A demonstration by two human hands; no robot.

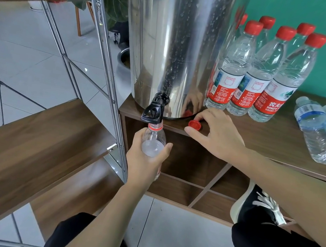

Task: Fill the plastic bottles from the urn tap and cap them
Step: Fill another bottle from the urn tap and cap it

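Wooden shelf (279, 141): left hand (145, 162) grips clear uncapped bottle (153, 140); right hand (216, 134) fingers spread.

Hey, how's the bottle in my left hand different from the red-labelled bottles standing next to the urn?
The held bottle has no cap; the standing bottles all wear red caps. The held one is gripped by the left hand under the black tap, while the standing ones rest upright on the wooden cabinet top beside the urn. Both are clear plastic with a red neck ring or cap.
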